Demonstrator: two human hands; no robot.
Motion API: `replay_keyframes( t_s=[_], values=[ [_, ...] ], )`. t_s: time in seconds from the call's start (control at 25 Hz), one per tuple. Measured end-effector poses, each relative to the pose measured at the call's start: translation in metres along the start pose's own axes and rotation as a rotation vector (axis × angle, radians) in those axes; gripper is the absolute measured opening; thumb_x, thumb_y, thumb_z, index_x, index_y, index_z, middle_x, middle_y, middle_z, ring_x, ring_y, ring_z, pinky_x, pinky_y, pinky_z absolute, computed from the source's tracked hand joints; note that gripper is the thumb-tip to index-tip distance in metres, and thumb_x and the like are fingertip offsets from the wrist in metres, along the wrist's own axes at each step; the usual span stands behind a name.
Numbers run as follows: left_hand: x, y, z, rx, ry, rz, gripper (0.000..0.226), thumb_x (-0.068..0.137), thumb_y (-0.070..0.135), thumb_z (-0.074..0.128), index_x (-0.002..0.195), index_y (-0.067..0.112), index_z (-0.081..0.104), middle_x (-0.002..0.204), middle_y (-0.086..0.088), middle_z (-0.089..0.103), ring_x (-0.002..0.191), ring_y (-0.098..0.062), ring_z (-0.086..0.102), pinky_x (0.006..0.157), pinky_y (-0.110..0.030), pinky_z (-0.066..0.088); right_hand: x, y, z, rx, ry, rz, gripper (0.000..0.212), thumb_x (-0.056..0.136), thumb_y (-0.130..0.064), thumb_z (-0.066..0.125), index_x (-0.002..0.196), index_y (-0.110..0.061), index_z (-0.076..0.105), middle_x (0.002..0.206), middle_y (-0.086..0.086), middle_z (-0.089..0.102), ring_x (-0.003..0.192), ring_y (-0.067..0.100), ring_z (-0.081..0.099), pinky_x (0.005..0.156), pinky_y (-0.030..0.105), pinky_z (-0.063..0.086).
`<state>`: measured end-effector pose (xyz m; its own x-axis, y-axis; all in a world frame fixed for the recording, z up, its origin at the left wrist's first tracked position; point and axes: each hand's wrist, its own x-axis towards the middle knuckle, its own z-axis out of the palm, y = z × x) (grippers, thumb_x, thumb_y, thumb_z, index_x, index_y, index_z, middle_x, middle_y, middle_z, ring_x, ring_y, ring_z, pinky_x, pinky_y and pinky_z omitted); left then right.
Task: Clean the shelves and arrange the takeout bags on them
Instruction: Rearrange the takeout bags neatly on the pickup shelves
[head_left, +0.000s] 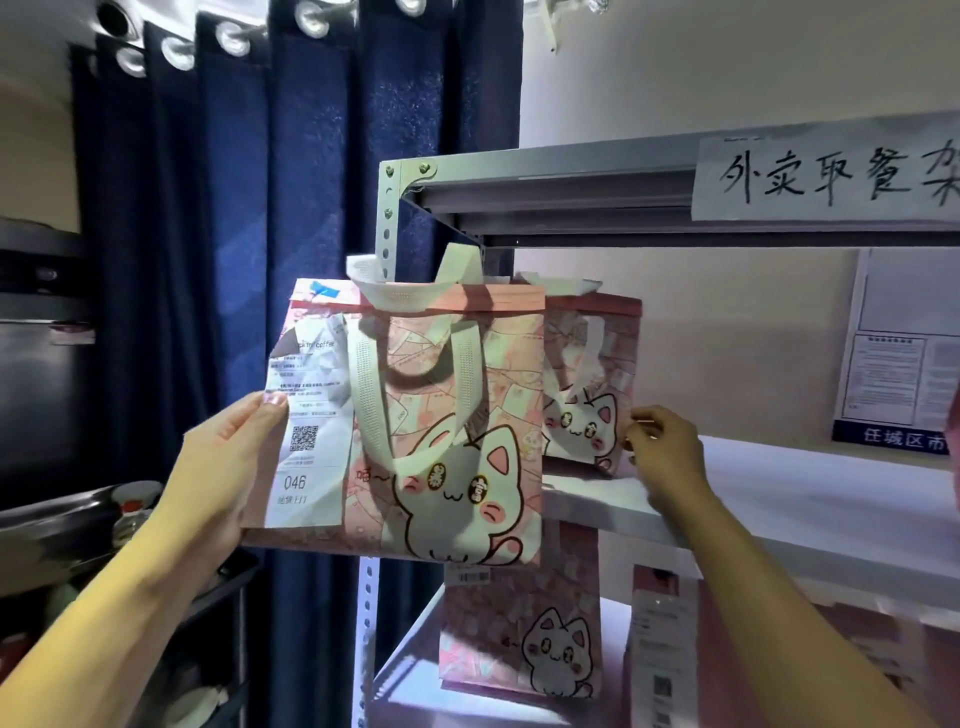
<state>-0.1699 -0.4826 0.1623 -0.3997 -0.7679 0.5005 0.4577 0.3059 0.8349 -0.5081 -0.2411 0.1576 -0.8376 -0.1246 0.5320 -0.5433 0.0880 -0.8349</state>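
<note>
— While she stands at the rack, what's she got hold of?

— Her left hand (228, 462) grips the near bag (415, 426) by its nine o'clock edge, thumb on the receipt (306, 431) marked 046, fingers behind. It's upright in the air in front of the shelf (779, 499) corner, covering part of the post (387, 223).

— And the right hand (670, 457)?

— At three o'clock from that bag. Fingers curled, pinching the edge of a second bag (592, 384), which stands on the shelf behind the first.

— Anything inside them?

— Can't tell. The near one's top is folded shut with blue tape (324, 291) at its eleven o'clock corner; its handles (415, 364) flop down over the cat print. The second's mouth is hidden.

— More bags?

— At six o'clock, a third bag (524, 639) stands on the lower shelf (405, 660), near its front edge. Just beside it, towards four o'clock, another pink bag (662, 649) with a slip on it, blurred.

— Room left on the shelf?

— From the second bag out to three o'clock the white board runs bare to a notice (893, 364) on the wall. A paper sign (831, 176) hangs on the upper beam at one o'clock. Blue curtain (234, 208) to nine o'clock.
</note>
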Motion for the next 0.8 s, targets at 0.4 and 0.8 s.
replay_keyframes(
  t_s=[0.4, 0.8],
  values=[
    [-0.014, 0.012, -0.007, -0.015, -0.114, -0.043, 0.025, 0.099, 0.035, 0.056, 0.107, 0.021, 0.075, 0.105, -0.004, 0.078, 0.086, -0.019, 0.075, 0.057, -0.031, 0.061, -0.017, -0.019, 0.014, 0.001, -0.054, -0.065, 0.007, 0.097, -0.02, 0.064, 0.102, -0.022, 0.069, 0.102, -0.003, 0.071, 0.098, 0.024, 0.068, 0.093, 0.049, 0.057],
    [-0.034, -0.001, 0.104, -0.126, -0.307, -0.08, 0.023, 0.099, 0.029, 0.057, 0.093, 0.024, 0.079, 0.096, -0.004, 0.079, 0.084, -0.018, 0.076, 0.06, -0.03, 0.061, -0.074, -0.071, -0.099, 0.183, 0.069, -0.23, 0.031, 0.107, -0.022, 0.042, 0.093, -0.014, 0.068, 0.086, -0.002, 0.075, 0.08, 0.015, 0.071, 0.064, 0.019, 0.055]
  ],
)
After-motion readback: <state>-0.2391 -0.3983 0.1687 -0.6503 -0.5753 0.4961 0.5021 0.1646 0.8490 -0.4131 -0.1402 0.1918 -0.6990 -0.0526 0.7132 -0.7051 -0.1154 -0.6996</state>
